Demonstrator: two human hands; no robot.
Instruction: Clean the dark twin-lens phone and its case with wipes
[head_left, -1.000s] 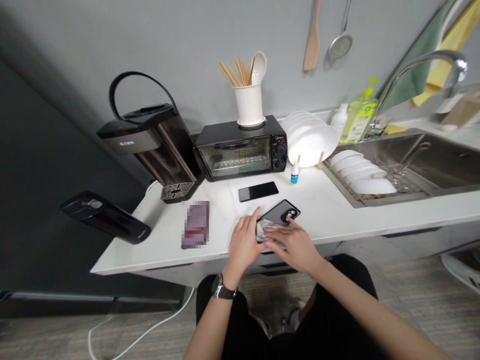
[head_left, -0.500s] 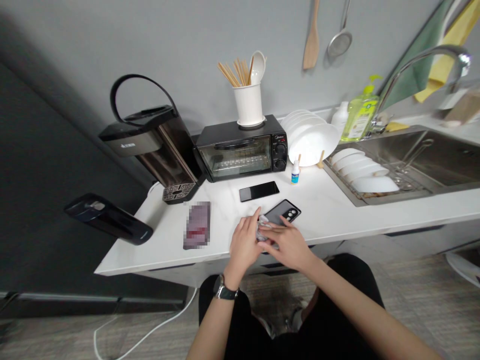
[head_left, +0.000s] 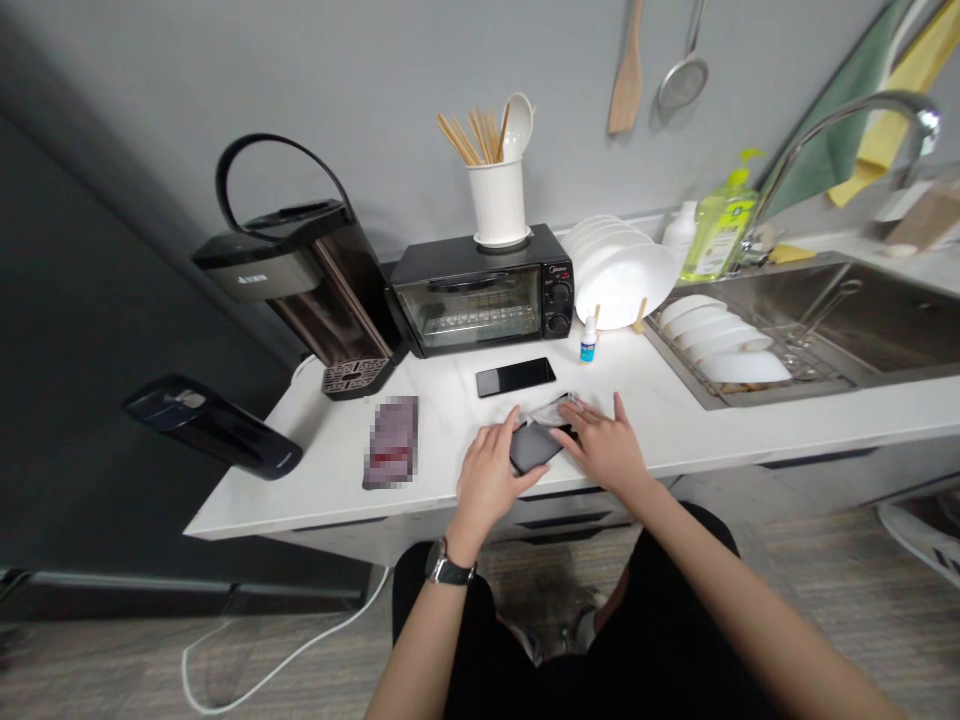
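The bottle point(head_left: 588, 342) stands between the plates point(head_left: 624, 284) and the hands point(head_left: 546, 448).

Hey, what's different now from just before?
The right hand slid the crumpled white cloth rightward and farther away, to the camera end of the grey phone or case. The left hand stayed at its other end. The black phone and little bottle stayed put.

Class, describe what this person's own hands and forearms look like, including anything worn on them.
The left hand and right hand are both ungloved, with no sleeves in view. The left wrist wears what looks like a watch, with a dark strap and silver-coloured metal. Nothing is visible on the right wrist.
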